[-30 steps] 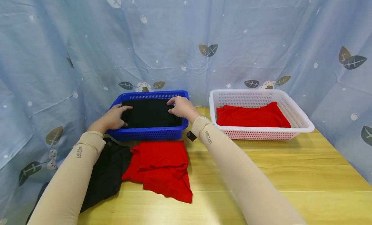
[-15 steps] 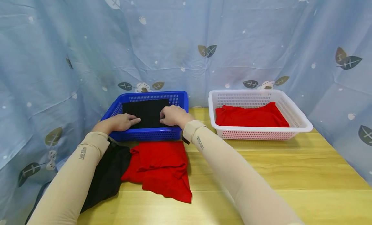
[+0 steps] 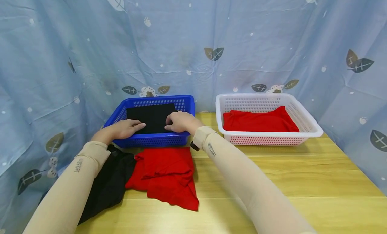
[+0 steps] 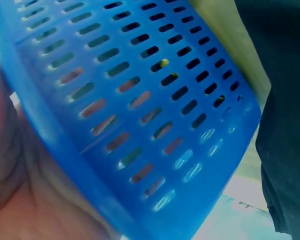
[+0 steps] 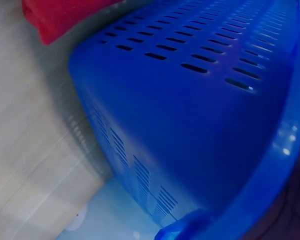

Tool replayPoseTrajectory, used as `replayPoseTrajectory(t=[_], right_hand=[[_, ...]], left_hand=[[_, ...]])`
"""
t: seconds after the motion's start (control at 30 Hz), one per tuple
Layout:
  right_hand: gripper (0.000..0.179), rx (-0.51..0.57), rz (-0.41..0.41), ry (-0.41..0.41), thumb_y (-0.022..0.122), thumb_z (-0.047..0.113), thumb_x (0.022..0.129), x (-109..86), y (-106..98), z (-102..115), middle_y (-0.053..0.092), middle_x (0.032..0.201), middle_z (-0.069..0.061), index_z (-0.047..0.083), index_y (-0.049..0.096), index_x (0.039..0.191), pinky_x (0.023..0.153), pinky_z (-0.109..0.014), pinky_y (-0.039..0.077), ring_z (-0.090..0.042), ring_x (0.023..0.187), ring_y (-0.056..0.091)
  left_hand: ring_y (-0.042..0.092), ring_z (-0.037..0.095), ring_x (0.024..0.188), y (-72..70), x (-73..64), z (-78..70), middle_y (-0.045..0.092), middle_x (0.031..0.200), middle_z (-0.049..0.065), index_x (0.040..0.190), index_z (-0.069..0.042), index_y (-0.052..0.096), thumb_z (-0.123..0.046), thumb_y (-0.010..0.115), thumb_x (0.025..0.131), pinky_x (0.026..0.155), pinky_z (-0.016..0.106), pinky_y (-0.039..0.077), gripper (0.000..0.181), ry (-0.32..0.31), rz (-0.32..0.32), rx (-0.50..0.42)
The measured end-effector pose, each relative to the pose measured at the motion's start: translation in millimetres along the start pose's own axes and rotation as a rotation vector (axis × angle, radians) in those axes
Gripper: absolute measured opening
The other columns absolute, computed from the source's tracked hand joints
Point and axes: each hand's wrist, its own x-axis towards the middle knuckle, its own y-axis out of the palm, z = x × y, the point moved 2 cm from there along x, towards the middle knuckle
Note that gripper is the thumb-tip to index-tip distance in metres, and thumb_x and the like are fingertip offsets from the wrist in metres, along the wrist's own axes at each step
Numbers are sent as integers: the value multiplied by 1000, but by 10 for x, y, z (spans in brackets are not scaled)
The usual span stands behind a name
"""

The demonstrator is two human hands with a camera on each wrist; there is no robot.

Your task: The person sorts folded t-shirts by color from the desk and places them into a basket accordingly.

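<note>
Left hand (image 3: 125,128): your fingers nearly straight over the black cloth (image 3: 152,114); any pinch, you cannot tell.
Right hand (image 3: 181,122): your fingers bent down at the cloth's other side; hold likewise unclear.
Blue basket (image 3: 163,140): slotted plastic, beneath your hands; cloth flat inside.
Cloth step: apparently settling; next calls for lifting off without dragging.
Red cloth (image 3: 169,180): soft, rumpled, nearer you than either hand.

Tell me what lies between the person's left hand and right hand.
Black cloth, lying in the blue basket, spans the stretch between the left hand and the right hand; the head view shows it.
</note>
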Motion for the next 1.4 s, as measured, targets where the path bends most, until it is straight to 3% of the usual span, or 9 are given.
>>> replayPoseTrajectory(t=[0.2,0.53,0.8,0.93,1.07,1.3,1.4], right_hand=[[45,11,-26,-54,62,42,109,-64,-47,-25,68,147,-5,20,64,148,120,-47,49,-25,131,64],[45,67,-121,-113,64,40,108,-216,-84,-44,74,130,-7,21,62,150,108,-46,56,-23,118,69],[48,90,-182,-187,66,38,108,-379,-66,68,74,127,-6,25,58,153,99,-42,59,-20,108,69],[47,119,-208,-237,65,35,108,-475,-47,151,74,124,-5,24,57,154,89,-35,60,-16,94,70],[49,152,-180,-291,65,35,108,-596,10,270,76,124,-4,25,55,156,73,-27,58,-13,75,68],[56,218,-60,-367,65,34,109,-813,199,575,78,121,0,29,47,161,67,-18,55,-6,79,69],[58,247,13,-404,65,36,108,-880,304,706,77,115,5,32,44,163,68,-18,54,-4,76,66]], left_hand=[[62,47,130,-35,-155,-1,66,141,27,150,-3,58,-42,51,113,112,69,47,54,72,-90,-54],[69,43,119,-150,-510,48,68,138,27,156,-9,51,-39,59,111,98,62,59,54,106,-192,-117],[71,43,117,-222,-805,53,70,136,25,160,-13,47,-39,60,111,90,57,63,56,114,-281,-123],[75,35,107,-219,-947,57,71,132,23,161,-13,46,-35,62,110,82,44,65,58,131,-288,-133],[76,27,100,-201,-1078,96,71,131,24,163,-13,43,-31,64,109,72,32,61,60,133,-285,-126],[73,43,111,-123,-1292,302,69,134,29,163,-13,42,-27,63,109,82,59,64,59,117,-237,-112],[70,47,116,-77,-1330,457,67,138,30,162,-11,43,-25,61,111,85,63,62,57,102,-197,-105]])
